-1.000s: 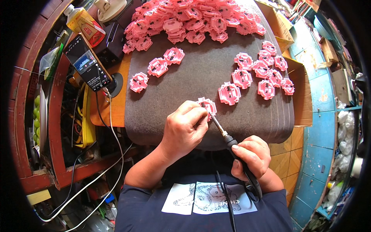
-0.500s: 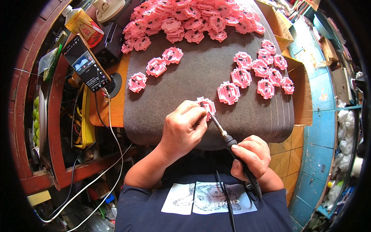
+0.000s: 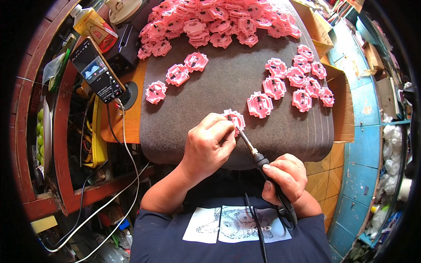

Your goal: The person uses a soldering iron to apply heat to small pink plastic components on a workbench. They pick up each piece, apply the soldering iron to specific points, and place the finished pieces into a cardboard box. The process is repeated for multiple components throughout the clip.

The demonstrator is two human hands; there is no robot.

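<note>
We see almost nothing moving between the last second and now: our left hand (image 3: 206,147) stays pinched on the small pink part (image 3: 236,119) at the near edge of the grey mat (image 3: 228,83), and our right hand (image 3: 284,176) stays wrapped around the black handle of the soldering iron (image 3: 258,160), its metal tip resting against that same part. The tip sits where it sat, the part has not turned that we can tell, so we judge this one joint is taking its time and the work on this piece is not finished.

The two hands are apart, joined only by the iron's shaft between them. The iron's cord (image 3: 258,228) trails back across our shirt.

Now the room around us. To the right and a little farther out lies a loose group of pink pieces (image 3: 298,83); the closest one sits near the part we hold but not touching it. To the left, three more pieces (image 3: 175,79) lie well apart from our hands. The big heap (image 3: 219,22) fills the far end of the mat. Between these groups, bare mat runs up the middle, so there is open room just beyond the tip.

The mat's near edge curves right under our left wrist, and the part is close to it. Off the mat on the left, a phone (image 3: 97,72) stands propped with a white cable (image 3: 127,149) hanging down, well clear of our hands.
</note>
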